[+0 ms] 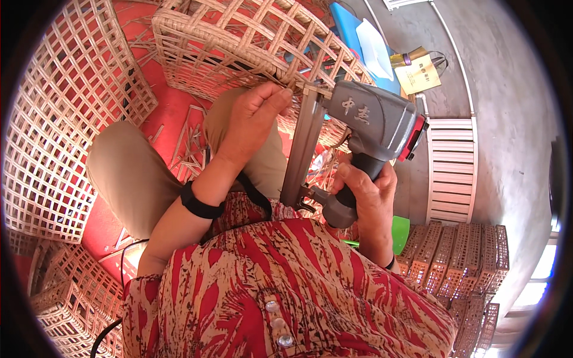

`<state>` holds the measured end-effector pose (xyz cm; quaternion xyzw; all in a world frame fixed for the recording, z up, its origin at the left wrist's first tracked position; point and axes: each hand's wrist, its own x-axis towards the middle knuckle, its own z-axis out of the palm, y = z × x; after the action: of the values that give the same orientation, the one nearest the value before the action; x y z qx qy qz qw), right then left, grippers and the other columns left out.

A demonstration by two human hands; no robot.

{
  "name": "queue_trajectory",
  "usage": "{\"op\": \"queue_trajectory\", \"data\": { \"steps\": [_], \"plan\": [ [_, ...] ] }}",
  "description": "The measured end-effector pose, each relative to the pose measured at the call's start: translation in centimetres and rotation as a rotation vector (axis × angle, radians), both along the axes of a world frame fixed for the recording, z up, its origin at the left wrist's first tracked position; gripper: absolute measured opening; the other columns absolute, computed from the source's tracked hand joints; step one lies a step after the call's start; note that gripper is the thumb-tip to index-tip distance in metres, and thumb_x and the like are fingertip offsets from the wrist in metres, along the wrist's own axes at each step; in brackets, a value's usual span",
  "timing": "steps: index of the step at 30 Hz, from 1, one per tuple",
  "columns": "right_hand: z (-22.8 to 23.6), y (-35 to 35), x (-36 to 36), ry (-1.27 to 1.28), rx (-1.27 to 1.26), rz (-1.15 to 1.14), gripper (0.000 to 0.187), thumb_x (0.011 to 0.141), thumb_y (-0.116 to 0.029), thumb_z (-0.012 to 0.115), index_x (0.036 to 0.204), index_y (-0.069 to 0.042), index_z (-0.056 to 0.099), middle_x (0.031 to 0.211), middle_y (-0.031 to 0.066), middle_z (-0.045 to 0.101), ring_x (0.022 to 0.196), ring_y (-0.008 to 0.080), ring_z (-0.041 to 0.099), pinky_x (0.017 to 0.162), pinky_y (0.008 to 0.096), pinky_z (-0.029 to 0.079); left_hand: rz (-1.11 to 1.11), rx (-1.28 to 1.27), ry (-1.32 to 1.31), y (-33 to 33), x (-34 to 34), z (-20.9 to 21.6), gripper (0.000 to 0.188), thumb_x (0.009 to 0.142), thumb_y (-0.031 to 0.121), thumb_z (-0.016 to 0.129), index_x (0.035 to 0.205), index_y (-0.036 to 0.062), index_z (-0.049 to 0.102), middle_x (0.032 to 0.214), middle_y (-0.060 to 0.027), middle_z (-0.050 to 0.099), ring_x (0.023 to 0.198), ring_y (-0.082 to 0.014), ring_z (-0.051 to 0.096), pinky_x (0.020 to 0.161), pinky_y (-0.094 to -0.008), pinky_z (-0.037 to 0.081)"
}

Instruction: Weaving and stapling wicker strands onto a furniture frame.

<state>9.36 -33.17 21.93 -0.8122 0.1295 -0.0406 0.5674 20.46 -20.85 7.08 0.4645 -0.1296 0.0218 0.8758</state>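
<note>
My right hand (369, 188) is wrapped round the handle of a dark grey pneumatic staple gun (373, 116). The gun's nose points left and meets the lower edge of a woven wicker basket (239, 36), which is tilted in front of my knees. Its long metal magazine (304, 143) runs down toward my lap. Close to the nose, my left hand (256, 116) is closed, thumb and forefinger pinched together at the basket's edge. What lies in that pinch is too small to make out.
A large wicker panel (71, 101) stands at the left, with more wicker pieces (77, 298) below it. Cut strips (190, 137) litter the red floor. Stacked baskets (456, 256), a green plastic piece (400, 232) and a paper bag (419, 73) are at the right, by a grey wall (507, 119).
</note>
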Motion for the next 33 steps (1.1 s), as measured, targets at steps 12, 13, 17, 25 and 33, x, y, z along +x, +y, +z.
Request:
{"op": "queue_trajectory", "data": {
  "steps": [12,13,17,25,33],
  "plan": [
    [0.2,0.5,0.3,0.027,-0.084,0.002,0.02,0.073,-0.005,0.069,0.09,0.003,0.061,0.073,0.0045,0.061,0.057,0.0112,0.059,0.054,0.0245,0.046,0.008,0.028,0.023,0.7,-0.1,0.5,0.022,0.091,0.019,0.057,0.081,0.0008,0.061,0.071,0.0012,0.057,0.068,-0.0044,0.051,0.064,-0.0211,0.042],
    [0.2,0.5,0.3,0.028,-0.084,0.003,0.02,0.073,-0.005,0.069,0.09,0.003,0.061,0.073,0.0045,0.061,0.057,0.0112,0.059,0.054,0.0245,0.046,0.008,0.022,0.027,0.6,-0.1,0.5,0.022,0.091,0.019,0.057,0.081,0.0008,0.061,0.07,0.0014,0.057,0.068,-0.0043,0.051,0.064,-0.021,0.042],
    [0.1,0.5,0.4,-0.003,-0.07,0.035,0.018,0.074,-0.006,0.068,0.087,0.003,0.061,0.07,0.004,0.061,0.056,0.0104,0.058,0.054,0.0242,0.046,0.007,0.0,0.034,0.6,-0.1,0.7,0.021,0.091,0.019,0.057,0.081,0.0008,0.061,0.07,0.0019,0.057,0.068,-0.0041,0.05,0.064,-0.0205,0.042],
    [0.1,0.7,1.9,0.017,-0.148,0.035,0.016,0.075,-0.006,0.067,0.086,0.002,0.059,0.069,0.0029,0.06,0.056,0.01,0.056,0.053,0.0241,0.045,0.025,0.037,0.041,0.4,-0.8,0.6,0.023,0.091,0.02,0.057,0.077,0.0015,0.06,0.069,0.0014,0.056,0.068,-0.0055,0.05,0.065,-0.022,0.041],
    [-0.2,-0.4,1.1,-0.024,-0.031,0.08,0.025,0.072,0.0,0.066,0.096,0.003,0.059,0.073,0.0049,0.059,0.06,0.0116,0.057,0.055,0.0259,0.047,-0.031,0.031,0.021,0.1,-0.4,-0.9,0.02,0.094,0.02,0.054,0.083,0.0044,0.06,0.072,0.003,0.054,0.071,-0.0048,0.049,0.067,-0.0205,0.039]
  ]
}}
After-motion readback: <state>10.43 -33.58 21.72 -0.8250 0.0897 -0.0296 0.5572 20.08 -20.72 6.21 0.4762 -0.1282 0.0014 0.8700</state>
